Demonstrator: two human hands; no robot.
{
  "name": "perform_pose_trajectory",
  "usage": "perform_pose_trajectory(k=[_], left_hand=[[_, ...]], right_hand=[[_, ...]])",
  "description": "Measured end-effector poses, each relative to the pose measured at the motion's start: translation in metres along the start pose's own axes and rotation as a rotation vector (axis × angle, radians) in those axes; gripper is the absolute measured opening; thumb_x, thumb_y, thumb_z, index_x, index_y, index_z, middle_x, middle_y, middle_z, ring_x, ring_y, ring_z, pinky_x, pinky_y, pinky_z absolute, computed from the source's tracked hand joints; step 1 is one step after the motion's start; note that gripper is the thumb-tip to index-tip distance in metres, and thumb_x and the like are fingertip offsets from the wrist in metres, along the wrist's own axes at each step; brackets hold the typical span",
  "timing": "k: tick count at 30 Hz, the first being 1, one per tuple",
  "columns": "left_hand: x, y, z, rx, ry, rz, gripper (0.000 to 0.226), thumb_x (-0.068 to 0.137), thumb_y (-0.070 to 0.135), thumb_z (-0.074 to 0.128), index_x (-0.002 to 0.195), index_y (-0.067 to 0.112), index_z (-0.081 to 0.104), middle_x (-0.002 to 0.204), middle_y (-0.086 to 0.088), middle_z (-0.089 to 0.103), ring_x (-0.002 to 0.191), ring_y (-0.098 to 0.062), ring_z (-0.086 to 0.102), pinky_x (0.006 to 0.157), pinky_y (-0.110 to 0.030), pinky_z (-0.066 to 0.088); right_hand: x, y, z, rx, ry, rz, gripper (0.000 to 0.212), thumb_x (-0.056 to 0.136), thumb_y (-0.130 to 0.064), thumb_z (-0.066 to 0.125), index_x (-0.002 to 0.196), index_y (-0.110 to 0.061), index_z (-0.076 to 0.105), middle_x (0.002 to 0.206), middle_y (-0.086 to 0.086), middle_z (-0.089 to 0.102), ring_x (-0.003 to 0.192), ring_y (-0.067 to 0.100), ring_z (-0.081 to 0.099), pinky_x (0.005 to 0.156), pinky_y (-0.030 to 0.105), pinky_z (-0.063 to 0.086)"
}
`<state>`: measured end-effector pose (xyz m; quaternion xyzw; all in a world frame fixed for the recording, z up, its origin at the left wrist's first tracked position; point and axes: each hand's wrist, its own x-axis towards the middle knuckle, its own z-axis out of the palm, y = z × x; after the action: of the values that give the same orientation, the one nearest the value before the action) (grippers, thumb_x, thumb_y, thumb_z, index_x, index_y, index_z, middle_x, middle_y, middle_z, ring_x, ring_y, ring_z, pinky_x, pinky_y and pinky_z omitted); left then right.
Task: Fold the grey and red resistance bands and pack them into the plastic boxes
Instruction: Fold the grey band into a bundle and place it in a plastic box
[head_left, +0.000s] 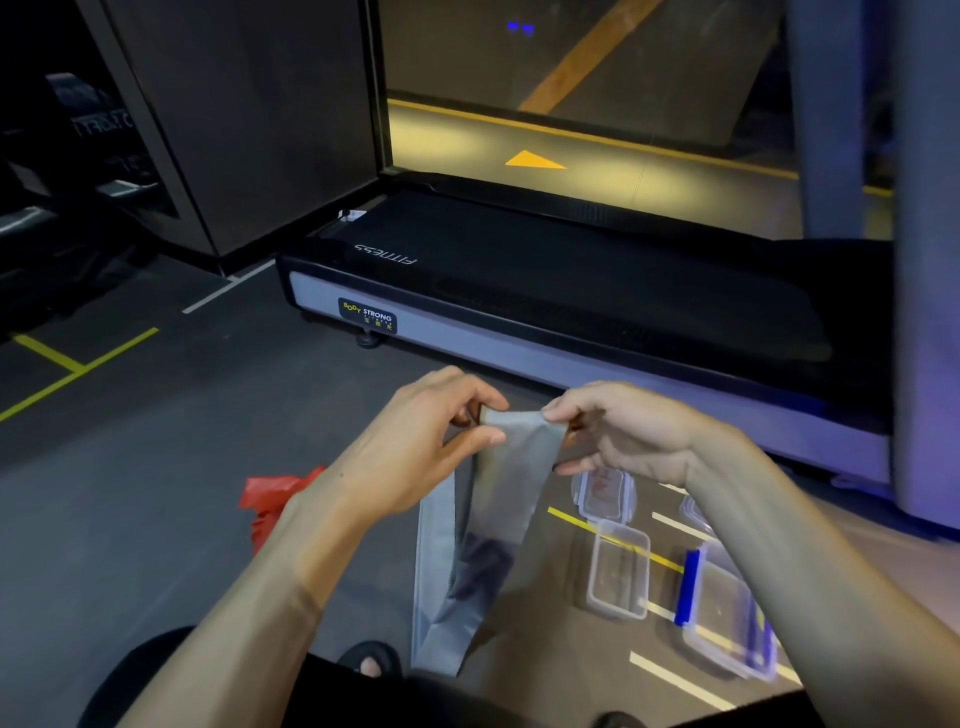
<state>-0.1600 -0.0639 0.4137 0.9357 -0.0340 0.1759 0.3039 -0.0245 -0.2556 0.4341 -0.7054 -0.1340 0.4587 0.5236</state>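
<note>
A grey resistance band hangs from both hands in front of me, its lower loop dangling down to about my knees. My left hand pinches its top left corner and my right hand pinches the top right corner. A crumpled red band lies on the floor to the left, partly hidden by my left forearm. An open clear plastic box stands on the floor to the right, with its lid just beyond it. A second clear box with blue clips lies further right, partly behind my right forearm.
A black treadmill with a grey side rail runs across the floor just beyond my hands. Yellow and white lines mark the dark floor. A grey pillar stands at the right. My sandalled foot shows at the bottom.
</note>
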Motion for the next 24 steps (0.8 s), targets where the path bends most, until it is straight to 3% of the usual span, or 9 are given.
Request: perform_pose_trajectory(k=[5, 8, 11, 17, 21, 24], left_hand=[[0.002, -0.001, 0.000, 0.030, 0.001, -0.006, 0.012, 0.096, 0.027, 0.069, 0.108, 0.027, 0.069, 0.095, 0.011, 0.056, 0.090, -0.002, 0.055, 0.080, -0.015, 0.043], [0.003, -0.002, 0.002, 0.037, -0.019, -0.020, 0.010, 0.098, 0.032, 0.065, 0.107, 0.031, 0.069, 0.100, 0.013, 0.054, 0.094, -0.005, 0.056, 0.083, -0.026, 0.048], [0.005, 0.000, 0.004, 0.005, -0.025, 0.004, 0.008, 0.098, 0.033, 0.064, 0.104, 0.031, 0.070, 0.103, 0.017, 0.050, 0.098, -0.005, 0.057, 0.087, -0.026, 0.049], [0.009, 0.003, 0.005, -0.094, -0.050, 0.026, 0.006, 0.097, 0.022, 0.066, 0.092, 0.022, 0.070, 0.088, 0.011, 0.066, 0.086, -0.009, 0.065, 0.077, -0.031, 0.052], [0.011, 0.001, 0.008, -0.103, -0.046, 0.004, 0.007, 0.095, 0.023, 0.065, 0.089, 0.023, 0.068, 0.086, 0.009, 0.066, 0.082, -0.012, 0.064, 0.075, -0.034, 0.052], [0.013, -0.003, 0.009, -0.104, -0.050, -0.006, 0.007, 0.095, 0.024, 0.065, 0.089, 0.023, 0.068, 0.085, 0.007, 0.067, 0.080, -0.013, 0.064, 0.075, -0.037, 0.052]], right_hand=[[0.003, 0.002, 0.000, 0.017, -0.048, 0.055, 0.007, 0.094, -0.017, 0.052, 0.096, -0.014, 0.058, 0.104, 0.014, 0.058, 0.098, 0.026, 0.054, 0.107, 0.052, 0.043], [0.003, 0.003, -0.003, 0.031, -0.044, 0.063, 0.013, 0.093, -0.018, 0.051, 0.083, -0.018, 0.059, 0.097, 0.011, 0.061, 0.093, 0.024, 0.056, 0.107, 0.054, 0.043], [0.003, 0.005, -0.005, 0.025, -0.044, 0.064, 0.012, 0.093, -0.020, 0.051, 0.084, -0.018, 0.059, 0.091, 0.007, 0.063, 0.092, 0.024, 0.057, 0.105, 0.053, 0.043], [0.002, 0.010, -0.006, 0.031, -0.073, 0.064, 0.017, 0.095, -0.024, 0.050, 0.081, -0.020, 0.058, 0.088, 0.005, 0.062, 0.093, 0.024, 0.058, 0.098, 0.049, 0.046], [0.003, 0.018, -0.003, -0.071, 0.019, -0.054, 0.013, 0.098, -0.027, 0.054, 0.089, -0.019, 0.059, 0.085, 0.000, 0.061, 0.082, 0.015, 0.059, 0.088, 0.042, 0.043], [0.003, 0.020, -0.004, -0.247, 0.053, -0.235, 0.019, 0.099, -0.035, 0.061, 0.096, -0.018, 0.067, 0.091, -0.005, 0.065, 0.091, 0.013, 0.059, 0.090, 0.038, 0.042]])
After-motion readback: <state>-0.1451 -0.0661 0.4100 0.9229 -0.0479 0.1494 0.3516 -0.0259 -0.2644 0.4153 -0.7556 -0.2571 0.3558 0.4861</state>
